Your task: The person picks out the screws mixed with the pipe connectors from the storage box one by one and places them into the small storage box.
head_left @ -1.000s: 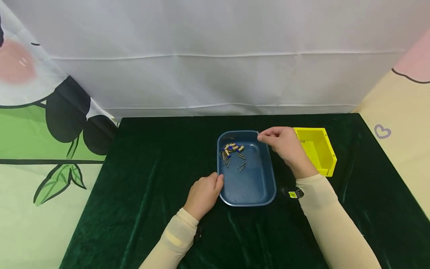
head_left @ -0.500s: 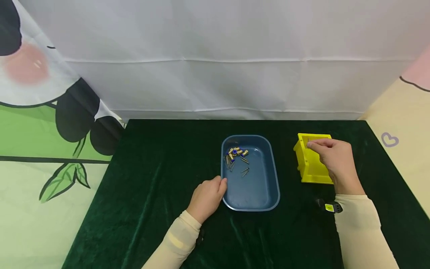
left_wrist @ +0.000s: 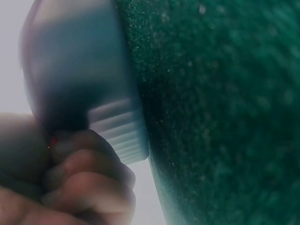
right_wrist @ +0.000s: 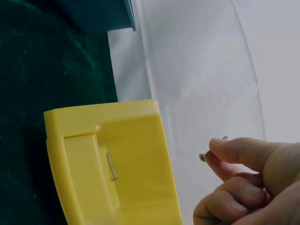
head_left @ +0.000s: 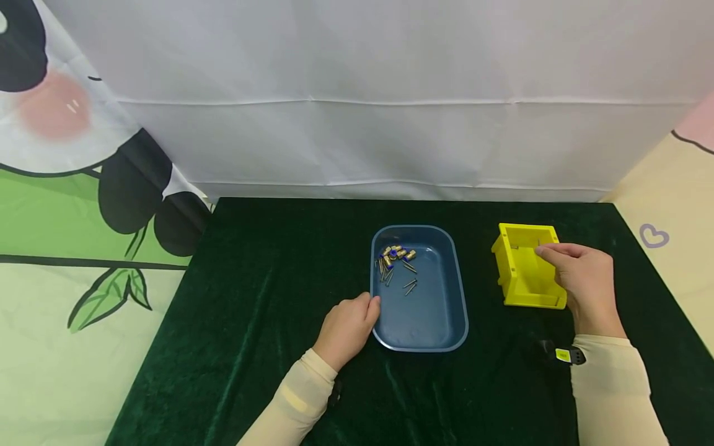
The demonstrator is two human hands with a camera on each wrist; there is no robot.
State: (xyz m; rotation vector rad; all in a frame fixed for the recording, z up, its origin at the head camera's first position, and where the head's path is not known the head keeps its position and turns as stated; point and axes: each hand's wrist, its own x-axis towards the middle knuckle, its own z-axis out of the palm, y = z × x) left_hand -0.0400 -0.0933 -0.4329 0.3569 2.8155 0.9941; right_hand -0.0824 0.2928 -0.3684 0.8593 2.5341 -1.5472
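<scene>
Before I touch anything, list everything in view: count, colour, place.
Velvet cloth: 1, dark green, foreground
Tray: 1, blue, on cloth
Fittings: several, brass and blue, tray's far left
Loose screws: several, metallic, in tray
Bin: 1, yellow, right of tray
Bin screw: 1 seen, metallic, inside bin
Held screw: 1, brassy, near bin
Backdrop: 1, white, behind cloth
Printed panels: 2, multicoloured, either side
Wrist devices: 2, black, both wrists
Sleeves: 2, cream, both arms
Left hand: 1, gripping tray's left rim
Right hand: 1, pinching held screw
</scene>
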